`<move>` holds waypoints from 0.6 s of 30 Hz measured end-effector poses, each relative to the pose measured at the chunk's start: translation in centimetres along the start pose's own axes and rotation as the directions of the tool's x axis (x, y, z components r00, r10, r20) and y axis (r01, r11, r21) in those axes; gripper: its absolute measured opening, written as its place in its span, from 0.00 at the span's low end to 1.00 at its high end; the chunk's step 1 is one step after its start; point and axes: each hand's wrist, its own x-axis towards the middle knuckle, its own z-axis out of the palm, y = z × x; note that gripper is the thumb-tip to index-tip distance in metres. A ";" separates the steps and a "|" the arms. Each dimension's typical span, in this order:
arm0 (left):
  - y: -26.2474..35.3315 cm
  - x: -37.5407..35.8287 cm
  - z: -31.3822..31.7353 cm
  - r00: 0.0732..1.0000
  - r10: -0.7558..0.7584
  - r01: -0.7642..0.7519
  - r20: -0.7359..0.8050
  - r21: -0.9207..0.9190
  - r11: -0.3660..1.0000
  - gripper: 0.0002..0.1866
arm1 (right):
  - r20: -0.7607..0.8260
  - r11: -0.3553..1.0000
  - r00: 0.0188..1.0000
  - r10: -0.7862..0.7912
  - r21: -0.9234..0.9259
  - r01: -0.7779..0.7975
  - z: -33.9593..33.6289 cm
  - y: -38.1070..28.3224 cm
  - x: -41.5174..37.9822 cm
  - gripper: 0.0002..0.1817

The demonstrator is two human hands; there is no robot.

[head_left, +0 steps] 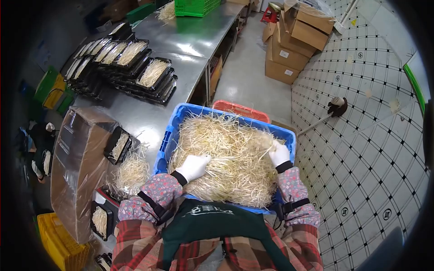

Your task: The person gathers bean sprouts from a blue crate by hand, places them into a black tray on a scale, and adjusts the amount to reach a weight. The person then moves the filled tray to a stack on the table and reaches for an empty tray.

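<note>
A blue crate (165, 131) in front of me is heaped with pale bean sprouts (226, 158). My left hand (193, 167), in a white glove, rests low on the left part of the heap with its fingers closed around some sprouts. At the right side of the crate, my right hand (279, 152), also gloved, is closed on a brownish, tangled clump of sprouts (261, 141). The fingertips of both hands are partly hidden among the sprouts.
Stacked black trays of sprouts (153, 72) stand on the steel table (199, 27). Left of the crate are a loose sprout pile (131, 174), a plastic-wrapped carton (77, 167) and a yellow crate (58, 239). Cardboard boxes (289, 54) stand by the tiled wall. Another person (41, 144) works at far left.
</note>
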 end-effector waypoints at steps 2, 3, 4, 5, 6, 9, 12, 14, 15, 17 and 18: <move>0.7 0.0 -0.2 0.999 0.047 -0.047 -0.026 -0.022 0.999 0.18 | -0.043 0.984 0.998 -0.044 0.169 0.051 -1.9 -2.8 1.0 0.12; 1.0 0.1 -0.1 0.996 0.081 -0.081 -0.037 -0.002 0.997 0.21 | -0.087 0.975 0.988 -0.129 0.170 0.143 -1.0 -3.7 1.4 0.13; 1.5 0.4 0.0 0.992 0.116 -0.115 -0.047 0.018 0.993 0.24 | -0.111 0.947 0.983 -0.145 0.272 0.170 0.6 -5.4 1.6 0.14; 2.5 0.8 -0.9 0.996 0.036 -0.038 0.082 0.025 0.999 0.34 | -0.036 0.965 0.973 -0.230 0.117 0.233 5.0 -3.2 2.5 0.18; 3.0 0.8 -1.1 0.996 0.035 -0.037 0.076 0.029 0.999 0.34 | 0.172 0.974 0.959 -0.225 0.065 0.217 6.0 -4.6 2.1 0.27; 3.6 -0.6 -2.9 0.991 -0.130 0.127 -0.035 -0.078 0.989 0.44 | 0.538 0.953 0.824 -0.180 -0.111 0.281 6.3 -7.8 1.5 0.45; 0.9 -3.8 -2.9 0.977 -0.190 0.167 -0.095 -0.210 0.963 0.44 | 0.396 0.892 0.875 -0.279 -0.230 0.388 6.2 -6.4 1.9 0.41; 0.2 -6.1 -2.7 0.957 -0.283 0.256 -0.057 -0.288 0.923 0.41 | 0.322 0.921 0.909 -0.265 -0.196 0.338 5.9 -6.3 2.4 0.36; 0.1 -7.0 -2.1 0.933 -0.344 0.287 -0.100 -0.367 0.885 0.39 | 0.293 0.930 0.908 -0.299 -0.122 0.345 4.6 -8.1 1.6 0.31; 0.8 -8.2 -1.8 0.874 -0.451 0.314 -0.179 -0.499 0.808 0.32 | 0.323 0.913 0.877 -0.356 -0.081 0.400 4.4 -11.0 -0.1 0.31; 1.2 -8.6 -1.5 0.868 -0.460 0.320 -0.188 -0.497 0.807 0.32 | 0.350 0.896 0.847 -0.401 -0.043 0.442 4.9 -12.2 -1.1 0.30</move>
